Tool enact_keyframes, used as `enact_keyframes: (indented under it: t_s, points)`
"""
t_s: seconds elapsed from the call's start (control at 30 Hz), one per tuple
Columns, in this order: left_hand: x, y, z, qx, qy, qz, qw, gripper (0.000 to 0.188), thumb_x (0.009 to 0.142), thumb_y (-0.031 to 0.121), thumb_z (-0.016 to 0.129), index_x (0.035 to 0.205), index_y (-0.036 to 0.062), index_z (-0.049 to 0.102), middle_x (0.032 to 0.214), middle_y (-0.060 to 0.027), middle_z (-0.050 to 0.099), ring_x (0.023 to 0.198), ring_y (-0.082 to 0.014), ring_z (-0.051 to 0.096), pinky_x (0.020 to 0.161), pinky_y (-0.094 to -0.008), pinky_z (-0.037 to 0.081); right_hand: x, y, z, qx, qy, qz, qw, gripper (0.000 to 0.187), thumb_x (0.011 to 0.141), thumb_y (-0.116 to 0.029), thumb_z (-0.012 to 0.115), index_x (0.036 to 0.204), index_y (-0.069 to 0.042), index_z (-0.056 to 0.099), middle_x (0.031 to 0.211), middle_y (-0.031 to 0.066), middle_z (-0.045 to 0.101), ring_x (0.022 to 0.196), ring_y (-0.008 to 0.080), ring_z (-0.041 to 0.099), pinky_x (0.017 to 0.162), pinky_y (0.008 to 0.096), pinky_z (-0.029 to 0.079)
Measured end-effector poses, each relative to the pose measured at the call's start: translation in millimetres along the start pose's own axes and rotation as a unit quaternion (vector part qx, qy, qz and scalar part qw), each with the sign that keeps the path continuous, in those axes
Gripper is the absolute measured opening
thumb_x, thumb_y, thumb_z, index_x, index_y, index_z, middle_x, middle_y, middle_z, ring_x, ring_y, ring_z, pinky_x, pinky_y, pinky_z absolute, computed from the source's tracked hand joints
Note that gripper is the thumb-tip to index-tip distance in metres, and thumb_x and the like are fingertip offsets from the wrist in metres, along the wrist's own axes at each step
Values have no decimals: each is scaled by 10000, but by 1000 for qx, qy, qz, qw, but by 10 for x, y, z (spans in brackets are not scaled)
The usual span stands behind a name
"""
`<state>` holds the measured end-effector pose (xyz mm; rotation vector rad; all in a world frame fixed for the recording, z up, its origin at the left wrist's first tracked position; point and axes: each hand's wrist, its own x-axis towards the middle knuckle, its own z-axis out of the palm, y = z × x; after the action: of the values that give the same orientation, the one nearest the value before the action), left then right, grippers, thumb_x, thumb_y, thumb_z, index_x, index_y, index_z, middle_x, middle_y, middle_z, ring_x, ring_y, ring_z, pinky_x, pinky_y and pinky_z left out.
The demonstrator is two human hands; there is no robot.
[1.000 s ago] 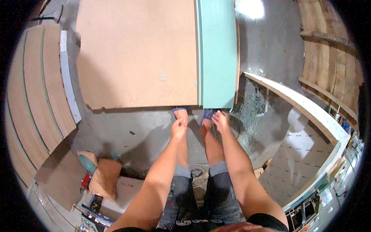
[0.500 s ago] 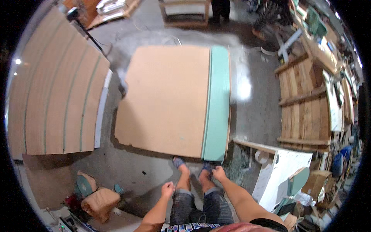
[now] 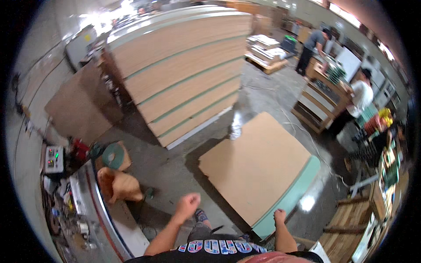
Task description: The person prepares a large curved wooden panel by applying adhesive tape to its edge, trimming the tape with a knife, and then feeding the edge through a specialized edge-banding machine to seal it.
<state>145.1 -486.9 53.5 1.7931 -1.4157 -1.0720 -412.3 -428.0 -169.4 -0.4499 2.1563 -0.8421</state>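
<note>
Down in front of me, my left hand (image 3: 188, 204) hangs in the air with its fingers curled inward. Nothing shows in it. My right hand (image 3: 280, 215) makes a loose fist just over the near right edge of a flat stack, and no object shows in it either. A large brown cardboard sheet (image 3: 258, 162) covers most of that stack on the floor. Along its right side runs a pale green strip (image 3: 291, 197). From this view I cannot tell whether the right hand touches the strip.
A tall stack of brown panels with green layers (image 3: 188, 83) rises at the left. Nearer lie a crumpled brown paper bundle (image 3: 125, 186) and a green roll (image 3: 113, 156), beside a long bench (image 3: 109, 219). Two people stand by a wooden frame (image 3: 320, 103). A wooden pallet (image 3: 351, 225) is at the lower right.
My view has swung left and up, bringing the tall panel stack and two people into sight. The cardboard sheet now sits lower right. My hands stay closed and apart.
</note>
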Motion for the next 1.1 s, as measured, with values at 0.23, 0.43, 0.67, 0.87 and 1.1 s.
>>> enact_keyframes:
  t_s: [0.23,0.43,0.67,0.87,1.1]
  points:
    - [-475,2343,-3630,138,462,442,756,167,964,86,700,1129,66,709,1039,-62,723,936,-200,682,844,-368,546,-2469,-4372,1575,145,-218,-499,826,248,1103,-204,585,1190,13,667,983,44,675,902,137,617,838,287,502]
    - [-1262,3350,-4711,420,463,531,572,215,961,115,711,1166,58,684,1067,-77,716,966,-211,676,873,-378,535,-4860,-6793,931,211,-74,-909,352,486,1061,-424,592,1257,20,604,1026,167,674,912,251,649,853,367,514]
    - [-781,3413,-5145,486,441,474,587,281,957,149,725,1210,49,655,1100,-93,709,1000,-223,670,906,-390,521,-5473,-7885,1808,121,-97,-956,249,456,1053,-413,603,1221,11,610,991,153,667,880,242,638,826,365,504]
    - [-377,3858,-5618,563,452,413,555,341,954,178,736,1247,40,630,1129,-108,702,1030,-233,664,935,-400,509,-5682,-8739,2829,168,-129,-940,266,430,1046,-403,613,1190,2,615,961,140,662,853,235,629,802,362,496]
    - [633,3778,-6437,483,505,430,572,413,950,212,750,1290,31,601,1162,-124,695,1064,-245,658,969,-411,496,-5960,-9648,3641,87,-129,-945,289,401,1037,-391,624,1153,-7,620,927,126,655,821,226,618,775,360,486]
